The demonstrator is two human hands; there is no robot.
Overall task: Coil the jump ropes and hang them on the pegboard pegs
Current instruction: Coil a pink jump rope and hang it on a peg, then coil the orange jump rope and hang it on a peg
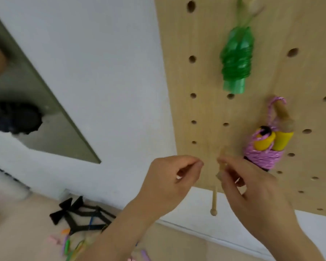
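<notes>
A wooden pegboard (205,76) fills the upper right. A coiled green jump rope (236,59) hangs from a peg near the top. Below it a coiled pink rope with yellow handles (262,147) hangs from another peg (281,112). My right hand (252,187) pinches a loose wooden peg (221,166) against the board's lower part. My left hand (169,183) is beside it, fingers curled, nothing visible in it. Another peg (214,201) sticks out under the board's bottom edge.
A white wall (111,72) lies left of the board, with a mirror (45,113) on it. On the floor at the lower left lie a black folding rack (81,215) and several coloured ropes (72,245).
</notes>
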